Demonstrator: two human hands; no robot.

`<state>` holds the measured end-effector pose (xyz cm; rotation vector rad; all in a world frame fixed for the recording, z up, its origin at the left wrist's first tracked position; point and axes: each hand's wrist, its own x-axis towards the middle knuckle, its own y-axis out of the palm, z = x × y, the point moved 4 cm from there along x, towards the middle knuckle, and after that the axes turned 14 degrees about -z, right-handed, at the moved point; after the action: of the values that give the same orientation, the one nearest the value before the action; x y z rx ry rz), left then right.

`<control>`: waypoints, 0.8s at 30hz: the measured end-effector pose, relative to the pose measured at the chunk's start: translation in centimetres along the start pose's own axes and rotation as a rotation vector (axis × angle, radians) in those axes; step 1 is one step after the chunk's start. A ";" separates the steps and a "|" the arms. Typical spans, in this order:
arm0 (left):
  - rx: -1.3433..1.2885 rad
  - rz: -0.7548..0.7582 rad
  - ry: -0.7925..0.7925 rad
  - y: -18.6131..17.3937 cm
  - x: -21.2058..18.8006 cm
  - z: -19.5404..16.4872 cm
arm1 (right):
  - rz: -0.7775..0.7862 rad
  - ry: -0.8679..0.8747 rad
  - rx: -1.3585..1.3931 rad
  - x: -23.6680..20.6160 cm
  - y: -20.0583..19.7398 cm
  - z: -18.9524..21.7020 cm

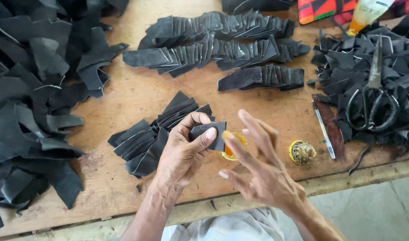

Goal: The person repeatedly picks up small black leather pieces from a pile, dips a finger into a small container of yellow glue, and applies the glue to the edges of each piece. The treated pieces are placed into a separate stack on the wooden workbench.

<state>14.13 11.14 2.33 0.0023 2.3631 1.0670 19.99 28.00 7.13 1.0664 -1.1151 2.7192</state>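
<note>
Black leather piece (210, 134), pinched between thumb and fingers of my left hand (184, 151), sits raised above the wooden table (137, 96), its face turned toward my right hand (258, 165). That hand is open and holds nothing; its index fingertip (226, 135), tipped yellow, touches the piece's edge, seemingly to spread glue. The small glue pot (233, 149) lies directly below, within dipping reach; a fanned stack (146, 138) lies just behind.

Both forearms are bare and sleeveless, with a pale whitish garment showing below them at the waist.
</note>
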 end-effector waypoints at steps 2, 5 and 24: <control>-0.009 -0.020 -0.003 0.0 0.1 0.1 | -0.011 -0.031 0.029 0.0 0.1 0.2; 0.023 -0.006 0.013 -0.1 0.1 0.0 | 0.030 -0.023 0.005 -0.1 0.3 0.2; 0.677 -0.036 0.277 2.1 1.8 -4.6 | -0.060 0.061 -0.034 -4.3 -2.4 0.0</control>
<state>9.94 9.78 5.43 0.0624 2.8500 0.2163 23.86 30.77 6.02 0.9890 -1.0971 2.6578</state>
